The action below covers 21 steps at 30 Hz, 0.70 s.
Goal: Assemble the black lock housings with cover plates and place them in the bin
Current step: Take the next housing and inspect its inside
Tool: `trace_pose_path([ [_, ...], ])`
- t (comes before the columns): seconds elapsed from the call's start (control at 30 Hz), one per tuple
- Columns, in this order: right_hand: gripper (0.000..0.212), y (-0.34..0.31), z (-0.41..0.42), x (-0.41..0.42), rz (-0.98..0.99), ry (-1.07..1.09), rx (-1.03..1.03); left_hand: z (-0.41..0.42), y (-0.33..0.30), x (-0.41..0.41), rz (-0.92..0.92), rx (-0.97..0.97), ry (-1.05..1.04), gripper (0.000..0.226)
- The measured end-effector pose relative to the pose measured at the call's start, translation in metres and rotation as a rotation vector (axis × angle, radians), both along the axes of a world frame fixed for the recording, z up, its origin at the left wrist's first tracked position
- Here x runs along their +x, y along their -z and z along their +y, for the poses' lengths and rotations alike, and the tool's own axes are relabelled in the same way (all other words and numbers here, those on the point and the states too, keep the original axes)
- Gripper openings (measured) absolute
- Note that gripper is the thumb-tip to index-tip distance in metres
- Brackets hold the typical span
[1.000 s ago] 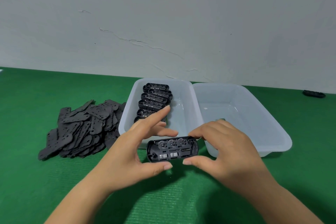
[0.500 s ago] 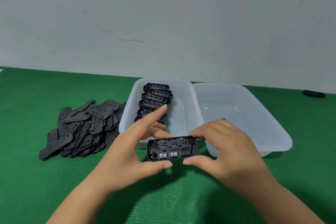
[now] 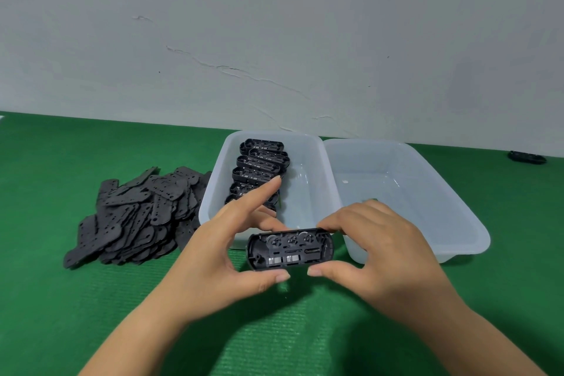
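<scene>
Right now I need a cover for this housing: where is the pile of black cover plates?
In the head view, the heap of flat black cover plates lies on the green mat at the left, beside the translucent plastic bin of housings.

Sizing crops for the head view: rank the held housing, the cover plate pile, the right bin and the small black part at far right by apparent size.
1. right bin
2. cover plate pile
3. held housing, enlarged by nearness
4. small black part, shrunk by distance
</scene>
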State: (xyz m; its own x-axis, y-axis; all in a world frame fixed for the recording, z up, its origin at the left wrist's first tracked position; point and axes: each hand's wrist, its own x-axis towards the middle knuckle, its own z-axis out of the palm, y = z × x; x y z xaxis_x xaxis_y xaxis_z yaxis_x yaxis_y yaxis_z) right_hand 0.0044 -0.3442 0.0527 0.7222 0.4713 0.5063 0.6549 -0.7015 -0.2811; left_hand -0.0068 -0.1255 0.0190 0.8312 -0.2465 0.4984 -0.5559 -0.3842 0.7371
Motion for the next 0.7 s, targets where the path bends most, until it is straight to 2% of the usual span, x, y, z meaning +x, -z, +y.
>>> trace_pose_path([
  [0.4,0.039,0.0029,0.0007,-0.0004,0.013,0.003,-0.001,-0.0004,0.0024,-0.0007,0.035,0.007,0.056,0.092],
  [0.7,0.04,0.0012,0.0006,-0.0021,0.008,0.0,0.006,-0.0011,0.0043,-0.0033,0.004,-0.026,-0.011,0.089],
])
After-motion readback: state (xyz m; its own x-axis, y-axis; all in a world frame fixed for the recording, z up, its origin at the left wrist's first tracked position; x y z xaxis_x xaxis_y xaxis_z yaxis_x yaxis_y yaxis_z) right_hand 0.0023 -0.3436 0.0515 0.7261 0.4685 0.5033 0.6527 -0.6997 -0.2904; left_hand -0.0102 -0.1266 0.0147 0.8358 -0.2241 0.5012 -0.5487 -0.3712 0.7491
